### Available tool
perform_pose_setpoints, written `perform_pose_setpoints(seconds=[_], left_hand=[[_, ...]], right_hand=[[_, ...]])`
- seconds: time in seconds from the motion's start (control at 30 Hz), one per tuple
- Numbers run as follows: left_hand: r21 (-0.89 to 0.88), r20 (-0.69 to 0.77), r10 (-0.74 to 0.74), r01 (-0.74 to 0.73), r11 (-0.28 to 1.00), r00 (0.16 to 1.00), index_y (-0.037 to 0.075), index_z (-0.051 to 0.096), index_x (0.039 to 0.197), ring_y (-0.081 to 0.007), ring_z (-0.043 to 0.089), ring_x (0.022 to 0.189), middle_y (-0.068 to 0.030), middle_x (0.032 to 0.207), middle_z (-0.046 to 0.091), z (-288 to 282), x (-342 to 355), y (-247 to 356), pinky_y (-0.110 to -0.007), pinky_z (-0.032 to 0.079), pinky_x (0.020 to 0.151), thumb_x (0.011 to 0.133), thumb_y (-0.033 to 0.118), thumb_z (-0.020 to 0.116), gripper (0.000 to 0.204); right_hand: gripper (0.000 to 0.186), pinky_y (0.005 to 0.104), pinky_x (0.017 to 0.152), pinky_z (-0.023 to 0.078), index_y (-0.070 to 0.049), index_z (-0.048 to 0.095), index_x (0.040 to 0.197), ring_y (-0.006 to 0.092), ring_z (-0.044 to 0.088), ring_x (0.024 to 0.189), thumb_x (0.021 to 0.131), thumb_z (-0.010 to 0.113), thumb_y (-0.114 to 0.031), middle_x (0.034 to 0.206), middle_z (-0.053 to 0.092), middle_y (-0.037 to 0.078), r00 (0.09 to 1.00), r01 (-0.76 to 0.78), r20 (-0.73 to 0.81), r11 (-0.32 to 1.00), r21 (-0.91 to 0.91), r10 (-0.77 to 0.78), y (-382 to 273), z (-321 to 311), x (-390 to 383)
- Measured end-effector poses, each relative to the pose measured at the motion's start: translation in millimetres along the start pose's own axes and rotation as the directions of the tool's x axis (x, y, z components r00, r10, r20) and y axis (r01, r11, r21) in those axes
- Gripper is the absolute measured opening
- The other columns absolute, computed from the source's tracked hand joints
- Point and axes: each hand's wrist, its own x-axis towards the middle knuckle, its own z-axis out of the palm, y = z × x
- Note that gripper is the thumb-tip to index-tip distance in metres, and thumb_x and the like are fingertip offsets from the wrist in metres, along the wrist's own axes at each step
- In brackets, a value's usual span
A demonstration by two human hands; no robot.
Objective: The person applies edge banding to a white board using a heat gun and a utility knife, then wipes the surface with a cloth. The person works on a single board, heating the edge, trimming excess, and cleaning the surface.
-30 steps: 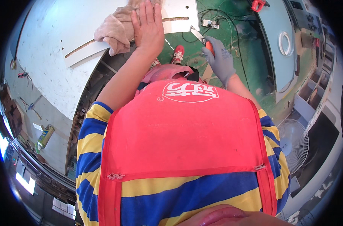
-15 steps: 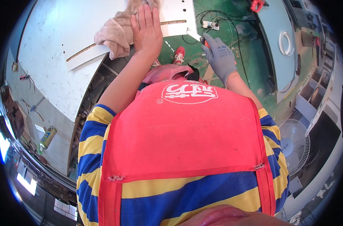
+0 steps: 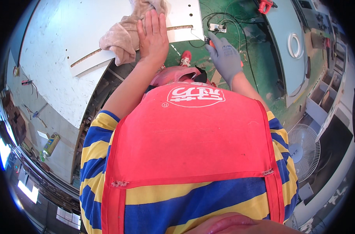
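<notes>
My left hand (image 3: 153,45), bare, lies flat with fingers stretched on a crumpled beige cloth (image 3: 117,42) over a white panel (image 3: 181,34) with round holes and long slots showing brown edges. My right hand (image 3: 227,58), in a grey glove, grips an orange-handled cutting tool (image 3: 211,43). Its thin metal end reaches left to the panel, near the right end of a slot; whether it touches is hard to tell.
A pale board (image 3: 279,35) at the right bears a white coil (image 3: 294,45) and a red power tool (image 3: 266,6). A power strip (image 3: 217,27) and cords lie on green floor. A fan (image 3: 304,152) stands lower right; an aerosol can (image 3: 51,143) lies left.
The panel, cloth and my left hand have shifted slightly toward me. My right hand and its tool have moved a little left, bringing the metal end closer to the slot.
</notes>
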Motion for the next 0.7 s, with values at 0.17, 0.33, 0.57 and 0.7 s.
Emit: perform_pose_setpoints(seconds=[0.17, 0.33, 0.57, 0.7], left_hand=[[0.019, 0.000, 0.005, -0.005, 1.000, 1.000, 0.000, 0.035, 0.145, -0.0339, 0.026, 0.143, -0.0214, 0.151, 0.032, 1.2, -0.9, -0.7, -0.055, 0.014, 0.115, 0.089, 0.011, 0.048, 0.058], [0.117, 0.003, 0.025, -0.025, 0.993, 1.000, 0.000, 0.041, 0.142, -0.0337, 0.030, 0.141, -0.0211, 0.149, 0.036, 0.5, -0.3, -0.5, -0.056, 0.016, 0.115, 0.090, 0.015, 0.047, 0.054], [-0.035, -0.015, -0.011, 0.010, 0.999, 1.000, 0.001, 0.035, 0.145, -0.0324, 0.026, 0.144, -0.0195, 0.152, 0.031, 4.4, 0.1, -0.6, -0.055, 0.013, 0.115, 0.089, 0.010, 0.047, 0.058], [0.026, 0.010, -0.001, 0.001, 1.000, 1.000, 0.000, 0.034, 0.145, -0.0328, 0.027, 0.143, -0.0200, 0.151, 0.032, 2.0, 1.3, -2.5, -0.055, 0.014, 0.114, 0.090, 0.015, 0.050, 0.059]], right_hand=[[0.041, 0.0460, 0.080, 0.051, -0.016, 0.055, 0.130, 0.0364, 0.063, 0.092, 0.095, 0.054, -0.037, 0.103, 0.063, 0.016, 0.999, 0.013, -0.032, 1.000, 0.023, -0.012, -0.7, 1.4, 17.1], [0.044, 0.0446, 0.085, 0.050, -0.014, 0.054, 0.133, 0.0359, 0.063, 0.100, 0.096, 0.053, -0.039, 0.109, 0.063, 0.016, 0.998, 0.022, -0.056, 0.999, 0.036, -0.020, 2.3, 2.4, 33.2], [0.049, 0.0453, 0.094, 0.046, -0.015, 0.051, 0.136, 0.0347, 0.059, 0.112, 0.096, 0.051, -0.043, 0.121, 0.060, 0.016, 0.998, -0.066, 0.005, 0.995, 0.071, 0.065, -7.7, -5.4, 71.9], [0.050, 0.0444, 0.096, 0.045, -0.016, 0.050, 0.137, 0.0341, 0.056, 0.117, 0.096, 0.051, -0.043, 0.124, 0.059, 0.015, 0.996, -0.091, 0.004, 0.991, 0.099, 0.091, -7.8, -0.7, 80.7]])
